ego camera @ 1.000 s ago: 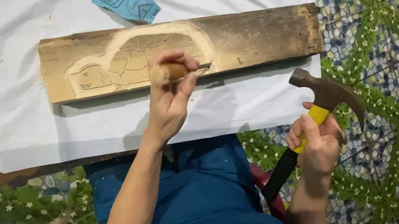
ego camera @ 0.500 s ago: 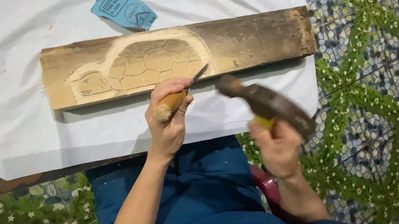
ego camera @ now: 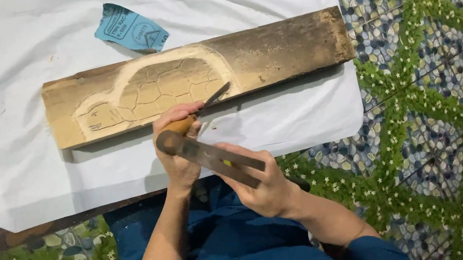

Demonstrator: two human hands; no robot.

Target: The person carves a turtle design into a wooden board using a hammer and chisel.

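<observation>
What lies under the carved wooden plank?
The plank rests on a white sheet that reaches past its left, top and bottom edges. Its right end sits near the sheet's edge. Whatever lies directly beneath the plank is covered.

Left hand grips chisel on carved plank; right hand grips hammer at chisel butt.

Chisel handle mostly hidden in the hands (hammer head motion-blurred)
</observation>
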